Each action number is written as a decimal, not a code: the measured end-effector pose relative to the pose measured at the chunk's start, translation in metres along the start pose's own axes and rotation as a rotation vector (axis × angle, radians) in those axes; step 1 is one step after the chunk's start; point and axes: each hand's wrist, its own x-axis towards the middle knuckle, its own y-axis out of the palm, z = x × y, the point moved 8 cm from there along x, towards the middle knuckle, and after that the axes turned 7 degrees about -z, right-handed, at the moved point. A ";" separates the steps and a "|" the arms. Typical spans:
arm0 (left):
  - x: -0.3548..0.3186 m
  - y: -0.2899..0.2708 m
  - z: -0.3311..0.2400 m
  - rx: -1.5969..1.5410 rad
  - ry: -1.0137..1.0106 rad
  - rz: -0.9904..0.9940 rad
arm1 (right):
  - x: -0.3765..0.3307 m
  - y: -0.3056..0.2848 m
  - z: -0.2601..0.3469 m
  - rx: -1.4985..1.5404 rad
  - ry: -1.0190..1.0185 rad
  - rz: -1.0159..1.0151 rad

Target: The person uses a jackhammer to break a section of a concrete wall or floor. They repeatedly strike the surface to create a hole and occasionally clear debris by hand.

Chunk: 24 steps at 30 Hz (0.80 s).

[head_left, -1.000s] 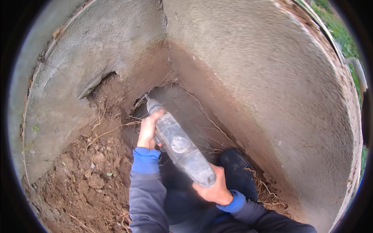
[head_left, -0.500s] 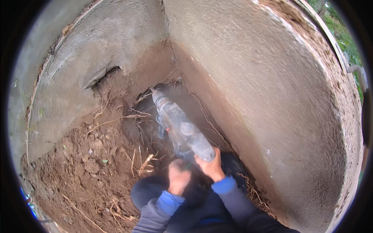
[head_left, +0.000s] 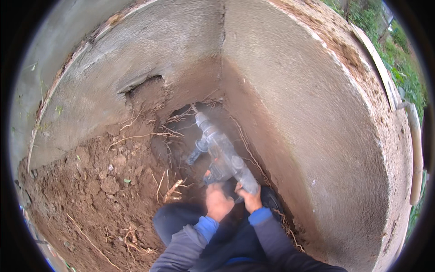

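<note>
A dusty grey hammer drill slants across the pit, its bit pointing at the dark gap under the wall corner. Its side handle sticks out to the left. My right hand is closed around the drill's rear end. Close by on the left, my left hand is curled shut at the lower rear of the drill. What its fingers hold is hidden. Thin roots hang around the bit, and a cut root stump pokes from the soil left of the drill.
Rough cement walls rise ahead on the left and along the right. A hole opens under the left wall's broken edge. Loose brown soil slopes up on the left. A pale pipe stands beyond the right wall.
The view has shifted, so walls and pit sit further right. My left hand has come up closer to the drill's lower rear. The drill's side handle now shows more plainly; my right hand stays on its rear.
</note>
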 end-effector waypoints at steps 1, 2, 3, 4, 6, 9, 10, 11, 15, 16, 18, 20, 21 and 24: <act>0.004 -0.001 0.004 0.050 -0.017 0.005 | -0.017 0.004 0.006 -0.061 -0.026 -0.025; 0.014 -0.014 0.016 -0.067 -0.132 -0.149 | -0.037 0.011 0.012 -0.113 -0.052 -0.027; 0.018 -0.032 0.026 -0.229 -0.204 -0.403 | -0.054 0.018 0.017 -0.185 -0.070 -0.028; 0.028 -0.030 0.039 -0.385 -0.322 -0.460 | -0.067 0.026 0.028 -0.198 -0.167 -0.035; 0.024 -0.015 0.064 -0.604 -0.613 -0.413 | -0.078 0.024 0.035 -0.425 -0.112 -0.099; 0.011 0.019 0.075 -0.694 -0.902 -0.099 | -0.076 0.021 0.059 -0.457 -0.113 -0.107; 0.012 0.015 0.076 -0.708 -0.900 -0.156 | -0.081 0.018 0.061 -0.482 -0.023 -0.155; 0.008 0.015 0.078 -0.694 -0.975 -0.150 | -0.085 0.022 0.075 -0.545 -0.072 -0.129; 0.032 0.004 0.058 -0.671 -0.819 -0.076 | -0.121 0.032 0.115 -0.619 -0.203 -0.094; 0.035 0.002 0.051 -0.723 -0.784 -0.043 | -0.131 0.034 0.124 -0.584 -0.267 -0.075; 0.031 0.003 0.042 -0.803 -0.814 0.040 | -0.142 0.032 0.125 -0.602 -0.192 -0.048; 0.026 0.002 0.038 -0.926 -0.846 0.054 | -0.150 0.029 0.131 -0.552 -0.154 -0.054; 0.021 0.005 0.038 -0.999 -0.862 0.060 | -0.153 0.029 0.140 -0.466 -0.194 -0.043; 0.019 0.022 0.040 -1.435 -0.854 0.086 | -0.162 0.021 0.176 -0.331 -0.194 -0.030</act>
